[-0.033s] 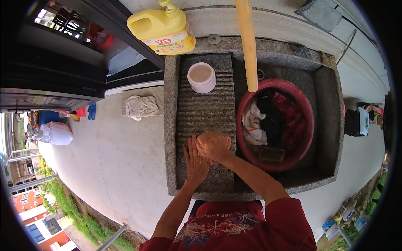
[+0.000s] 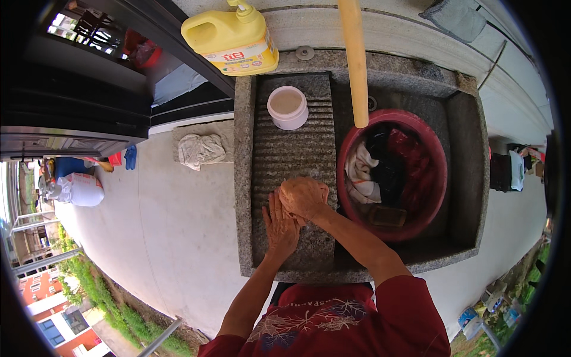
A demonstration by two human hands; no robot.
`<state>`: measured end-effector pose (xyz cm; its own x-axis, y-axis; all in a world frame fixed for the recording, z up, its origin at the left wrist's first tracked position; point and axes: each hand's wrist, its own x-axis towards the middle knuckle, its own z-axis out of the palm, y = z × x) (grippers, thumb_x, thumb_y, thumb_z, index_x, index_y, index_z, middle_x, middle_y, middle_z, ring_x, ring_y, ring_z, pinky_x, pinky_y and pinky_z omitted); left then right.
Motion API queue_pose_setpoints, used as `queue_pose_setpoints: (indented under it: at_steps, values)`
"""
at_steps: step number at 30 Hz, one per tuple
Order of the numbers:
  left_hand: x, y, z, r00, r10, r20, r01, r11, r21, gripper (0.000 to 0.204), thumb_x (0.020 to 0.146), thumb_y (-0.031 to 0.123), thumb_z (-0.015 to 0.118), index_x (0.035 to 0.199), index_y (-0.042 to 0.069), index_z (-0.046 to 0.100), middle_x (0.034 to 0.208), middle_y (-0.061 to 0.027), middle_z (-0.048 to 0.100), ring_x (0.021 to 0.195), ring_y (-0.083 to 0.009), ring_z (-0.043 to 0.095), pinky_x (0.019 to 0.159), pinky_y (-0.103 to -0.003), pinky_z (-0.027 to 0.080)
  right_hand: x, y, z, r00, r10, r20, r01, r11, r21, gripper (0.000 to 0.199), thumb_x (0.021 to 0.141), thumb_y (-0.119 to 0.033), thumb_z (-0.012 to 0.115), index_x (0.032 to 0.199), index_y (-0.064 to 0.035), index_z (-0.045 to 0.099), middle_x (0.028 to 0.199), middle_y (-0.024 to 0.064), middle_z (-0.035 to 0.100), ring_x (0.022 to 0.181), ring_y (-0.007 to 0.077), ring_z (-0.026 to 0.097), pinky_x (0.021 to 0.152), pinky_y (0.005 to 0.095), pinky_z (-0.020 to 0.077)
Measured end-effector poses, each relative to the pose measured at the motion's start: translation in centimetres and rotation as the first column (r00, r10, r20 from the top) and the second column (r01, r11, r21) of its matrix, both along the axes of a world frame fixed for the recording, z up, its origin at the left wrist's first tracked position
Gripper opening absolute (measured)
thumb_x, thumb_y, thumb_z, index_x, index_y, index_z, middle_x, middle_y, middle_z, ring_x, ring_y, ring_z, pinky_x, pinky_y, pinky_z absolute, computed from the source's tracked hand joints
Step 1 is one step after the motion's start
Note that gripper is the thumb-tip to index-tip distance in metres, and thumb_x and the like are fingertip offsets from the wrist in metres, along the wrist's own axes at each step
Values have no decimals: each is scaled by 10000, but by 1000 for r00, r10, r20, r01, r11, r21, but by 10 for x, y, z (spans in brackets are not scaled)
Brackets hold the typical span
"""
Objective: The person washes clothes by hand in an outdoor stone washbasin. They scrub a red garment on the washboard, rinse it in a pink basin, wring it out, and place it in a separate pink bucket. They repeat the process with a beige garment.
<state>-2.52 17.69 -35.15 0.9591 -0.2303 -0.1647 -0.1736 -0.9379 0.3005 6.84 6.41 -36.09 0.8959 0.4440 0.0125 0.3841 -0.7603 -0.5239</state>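
Note:
My right hand [image 2: 304,198] is closed on a small pinkish cloth [image 2: 325,190], of which only an edge shows. It presses the cloth against the ribbed stone washboard [image 2: 291,152]. Close against it on the left, my left hand [image 2: 279,229] lies with its fingers stretched out, its tips beside the right fist. Part of the cloth is hidden under both hands. Farther up the board stands a round pale pink tub [image 2: 288,107] without a lid. Right of the board, a red basin [image 2: 441,178] holds dark, red and white clothes in water, with a brownish rectangular block [image 2: 386,216] near its front.
The stone sink [image 2: 479,172] surrounds board and basin. A wooden pole [image 2: 355,65] reaches down over the basin's far rim. A yellow pump jug [image 2: 229,41] stands at the back left, near a round metal stopper [image 2: 305,53]. A crumpled rag [image 2: 201,151] lies left of the sink.
My right fist has shifted slightly farther up the washboard, away from me. The left hand stays nearly in place beside it. The whole view has moved a little.

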Motion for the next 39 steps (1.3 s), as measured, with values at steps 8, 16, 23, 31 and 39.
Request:
queue_pose_setpoints:
  at_steps: [8,16,23,31,39]
  values:
    - [12,15,1,993,-7,-119,-31,949,-313,761,935,428,457,1459,20,85,1506,-213,97,1407,-369,60,1097,-552,86,39,11,5,788,-582,198,590,807,25,157,728,-235,680,792,-115,603,902,68,488,933,267,466,787,459,337]
    - [3,29,3,989,-91,-114,95,995,36,802,924,443,466,1455,0,60,1520,-193,53,1417,-333,20,1085,-588,49,-81,22,22,903,-302,305,228,939,256,199,698,-261,693,653,-110,572,770,49,497,813,251,514,651,400,405]
    - [5,18,-4,996,-41,-78,39,999,-24,719,963,513,278,1470,47,68,1522,-172,53,1415,-317,33,1087,-579,53,31,37,-14,873,-363,325,416,903,-109,119,721,-208,647,727,-117,570,838,69,495,829,237,489,693,412,360]
    - [1,26,-16,998,-12,60,15,999,-46,798,923,533,385,1473,51,66,1522,-187,36,1414,-331,11,1087,-568,52,-57,15,25,903,-238,357,150,955,257,158,713,-266,672,707,-140,578,823,50,459,794,232,469,736,419,323]
    - [3,18,-15,996,-26,-86,38,989,145,827,919,580,355,1472,57,31,1521,-189,18,1410,-341,10,1086,-576,58,15,32,-21,952,-267,151,274,961,-28,204,742,-283,662,663,-108,595,770,47,540,807,244,540,641,427,370]
